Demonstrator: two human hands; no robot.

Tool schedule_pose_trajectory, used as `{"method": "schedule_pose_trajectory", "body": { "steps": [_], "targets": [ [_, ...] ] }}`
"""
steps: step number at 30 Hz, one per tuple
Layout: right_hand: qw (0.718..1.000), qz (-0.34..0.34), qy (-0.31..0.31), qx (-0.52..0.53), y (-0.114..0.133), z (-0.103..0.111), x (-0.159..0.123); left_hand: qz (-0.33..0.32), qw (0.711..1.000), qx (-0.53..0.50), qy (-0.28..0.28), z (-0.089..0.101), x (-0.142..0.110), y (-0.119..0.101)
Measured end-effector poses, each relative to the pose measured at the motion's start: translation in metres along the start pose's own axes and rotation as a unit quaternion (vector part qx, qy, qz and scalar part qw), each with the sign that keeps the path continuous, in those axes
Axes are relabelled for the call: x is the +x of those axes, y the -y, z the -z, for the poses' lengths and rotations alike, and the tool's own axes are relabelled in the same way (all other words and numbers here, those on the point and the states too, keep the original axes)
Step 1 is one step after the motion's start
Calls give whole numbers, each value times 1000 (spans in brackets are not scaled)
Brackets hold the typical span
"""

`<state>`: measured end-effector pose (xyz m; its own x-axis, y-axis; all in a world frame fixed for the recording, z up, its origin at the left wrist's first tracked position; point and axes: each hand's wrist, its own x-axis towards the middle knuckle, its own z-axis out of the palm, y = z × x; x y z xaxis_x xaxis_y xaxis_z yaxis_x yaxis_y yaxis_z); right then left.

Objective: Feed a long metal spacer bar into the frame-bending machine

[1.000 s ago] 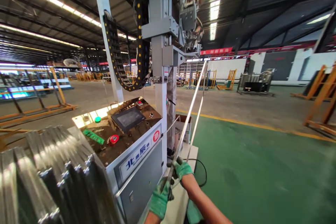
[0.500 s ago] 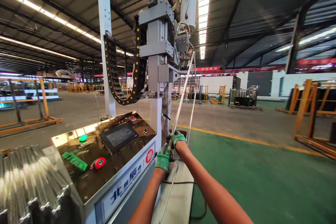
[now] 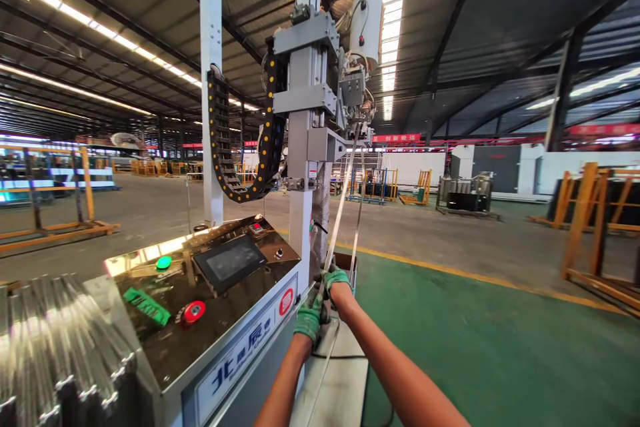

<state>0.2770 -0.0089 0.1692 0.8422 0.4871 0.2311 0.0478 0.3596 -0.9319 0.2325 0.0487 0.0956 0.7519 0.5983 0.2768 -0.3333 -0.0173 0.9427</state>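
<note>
Left hand: the left hand (image 3: 309, 317), in a green glove, is closed round the lower part of a thin metal bar (image 3: 342, 203); the bare forearm rises from the bottom edge of the view.
Right hand: the right hand (image 3: 336, 280), also green-gloved, grips the same bar just above and beside the left, fingers wrapped round it; the arm is stretched forward, nearly straight.
Metal bar: it slants up and to the right from the hands to the machine head (image 3: 356, 90) on the grey column (image 3: 301, 147).
Second strip: a thinner metal strip (image 3: 358, 213) runs near it, just to the right.
Control console: the console (image 3: 210, 307) with screen and red button stands left of the hands.
Floor: the green floor (image 3: 500, 353) lies on the right.
</note>
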Motion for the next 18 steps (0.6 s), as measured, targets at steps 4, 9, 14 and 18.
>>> {"method": "schedule_pose_trajectory", "body": {
  "steps": [4,9,14,18],
  "targets": [
    [1000,15,-2,7,-5,1,6,3,1000,-6,0,4,7,-1],
    [1000,-3,1,5,-6,0,0,15,1000,-15,-15,6,3,-1],
    [1000,0,7,2,-3,-4,-1,10,999,-48,-6,4,1,-3],
    [1000,-2,0,3,-3,-6,-3,22,999,-33,-8,6,3,-2]
  ]
}}
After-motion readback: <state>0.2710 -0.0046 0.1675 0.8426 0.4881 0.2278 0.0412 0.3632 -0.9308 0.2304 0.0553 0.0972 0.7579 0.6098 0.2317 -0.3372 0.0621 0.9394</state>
